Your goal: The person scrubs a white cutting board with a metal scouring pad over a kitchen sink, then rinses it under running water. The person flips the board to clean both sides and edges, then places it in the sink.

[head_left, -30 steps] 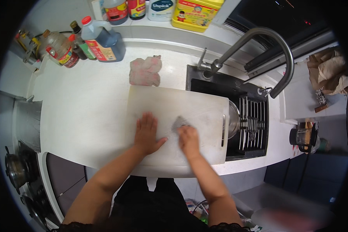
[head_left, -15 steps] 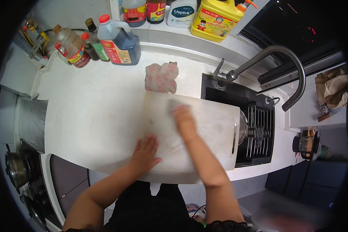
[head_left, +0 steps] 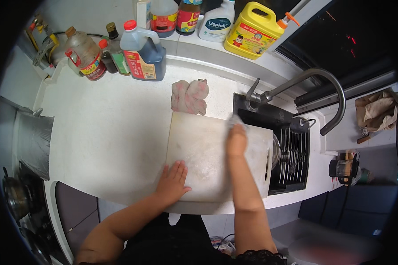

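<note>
A large white cutting board lies flat on the counter, its right end with the slot handle reaching over the sink. Fingers spread, my left hand rests on the board's near left corner. My right hand is closed around a small grey wad near the board's far edge. Motion blurs the wad, and the fingers partly cover it, so its kind is unclear. Just beyond the board's far left corner sits a folded pinkish-grey cloth.
A dark sink with a metal rack and curved faucet stands at the right. Several bottles, among them a dark vinegar-like jug, line the back left. A yellow detergent jug sits on the ledge. Pots occupy a stove at far left.
My right hand has swept rightward across the board with the grey wad. My left hand stays flat near the same corner. The whole view has shifted slightly.
</note>
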A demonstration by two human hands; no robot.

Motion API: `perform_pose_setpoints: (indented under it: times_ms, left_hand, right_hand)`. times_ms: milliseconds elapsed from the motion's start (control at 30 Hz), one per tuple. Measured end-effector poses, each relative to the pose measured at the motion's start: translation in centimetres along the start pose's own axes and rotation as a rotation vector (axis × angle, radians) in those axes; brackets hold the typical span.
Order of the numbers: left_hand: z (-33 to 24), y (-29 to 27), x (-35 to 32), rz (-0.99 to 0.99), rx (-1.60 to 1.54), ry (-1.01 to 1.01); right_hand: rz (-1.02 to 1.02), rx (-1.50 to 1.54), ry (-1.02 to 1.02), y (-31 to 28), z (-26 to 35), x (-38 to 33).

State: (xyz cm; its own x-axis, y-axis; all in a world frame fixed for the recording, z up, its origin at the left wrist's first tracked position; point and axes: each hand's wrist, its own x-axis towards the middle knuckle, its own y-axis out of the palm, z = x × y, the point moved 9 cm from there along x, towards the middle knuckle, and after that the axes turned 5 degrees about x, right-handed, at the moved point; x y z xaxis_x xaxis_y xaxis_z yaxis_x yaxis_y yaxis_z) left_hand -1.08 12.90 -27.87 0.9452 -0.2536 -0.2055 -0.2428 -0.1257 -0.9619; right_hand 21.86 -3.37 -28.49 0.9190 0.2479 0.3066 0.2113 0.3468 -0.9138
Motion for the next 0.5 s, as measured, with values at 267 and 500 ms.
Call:
perform_pose_setpoints:
  times_ms: [267, 500]
  left_hand:
    - [-0.2, 0.2, 0.0, -0.033, 0.007, 0.044]
    - [-0.4, 0.5, 0.0, -0.039, -0.002, 0.057]
  right_hand:
    - [0.061, 0.146, -0.170, 3.5, 11.7, -0.9]
    - [-0.032, -0.001, 0.261, -3.5, -2.9, 0.7]
